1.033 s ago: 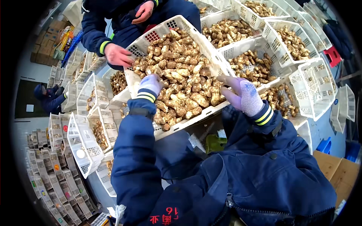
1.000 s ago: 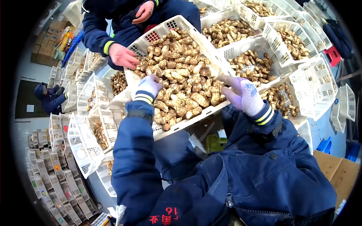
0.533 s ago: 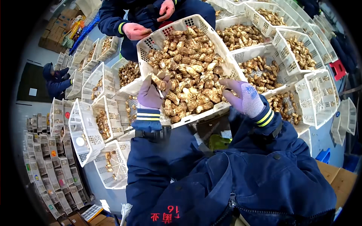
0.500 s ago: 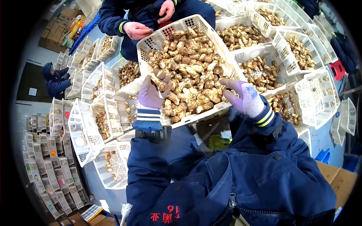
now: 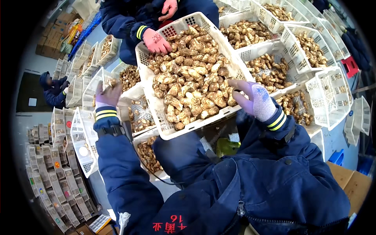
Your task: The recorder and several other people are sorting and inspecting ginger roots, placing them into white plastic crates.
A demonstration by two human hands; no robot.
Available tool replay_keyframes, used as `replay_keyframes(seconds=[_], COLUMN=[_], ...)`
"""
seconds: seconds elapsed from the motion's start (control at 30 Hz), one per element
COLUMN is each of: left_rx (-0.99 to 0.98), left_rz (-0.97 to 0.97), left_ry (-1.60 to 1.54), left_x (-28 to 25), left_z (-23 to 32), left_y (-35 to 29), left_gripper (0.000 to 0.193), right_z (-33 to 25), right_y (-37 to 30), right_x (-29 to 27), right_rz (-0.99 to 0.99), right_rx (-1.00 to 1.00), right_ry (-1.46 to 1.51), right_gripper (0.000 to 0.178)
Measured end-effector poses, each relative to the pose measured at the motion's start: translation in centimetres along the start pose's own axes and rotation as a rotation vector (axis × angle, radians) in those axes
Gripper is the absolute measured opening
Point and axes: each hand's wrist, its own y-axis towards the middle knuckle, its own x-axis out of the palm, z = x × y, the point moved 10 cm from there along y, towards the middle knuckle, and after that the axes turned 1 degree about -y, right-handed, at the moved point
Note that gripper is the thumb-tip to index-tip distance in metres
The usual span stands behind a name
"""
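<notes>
A large white plastic crate heaped with brown, knobbly mushrooms is tilted in front of me. My left hand, in a pale purple glove, is raised left of it, above the smaller crates. Its fingers are bent around a mushroom, partly hidden and slightly blurred. My right hand, gloved alike, is at the big crate's right edge beside the heap. Its thumb and forefinger are apart, with nothing visible between them. Across from me, a co-worker's pink-gloved hand touches the mushrooms at the far left corner.
Smaller white crates with mushrooms stand on both sides, including one crate at right and another below my left arm. An empty-looking crate is tilted at far right. A cardboard box and a red stool are further right.
My left hand has moved left, out of the big crate, with the mushroom. My right hand has barely moved. The co-worker's hand has reached into the heap. A crate at lower left is now out of sight.
</notes>
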Motion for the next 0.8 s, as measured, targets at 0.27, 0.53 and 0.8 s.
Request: replay_keyframes(seconds=[0.27, 0.53, 0.8], left_rx=[0.301, 0.81, 0.37], left_rz=[-0.413, -0.442, -0.342], left_ry=[1.122, 2.625, 1.582], left_x=[15.2, 18.4, 14.9], left_z=[-14.0, -20.9, -14.5], left_y=[-3.0, -0.6, -2.9], left_gripper=[0.037, 0.023, 0.023], right_z=[-0.1, 1.5, 0.5], right_y=[-0.2, -0.1, -0.7], right_x=[-0.4, -0.1, -1.0], right_rz=[-0.014, -0.152, -0.008], right_rx=[-0.062, 0.241, 0.035], right_ry=[-0.072, 0.064, 0.043], right_gripper=[0.034, 0.033, 0.034])
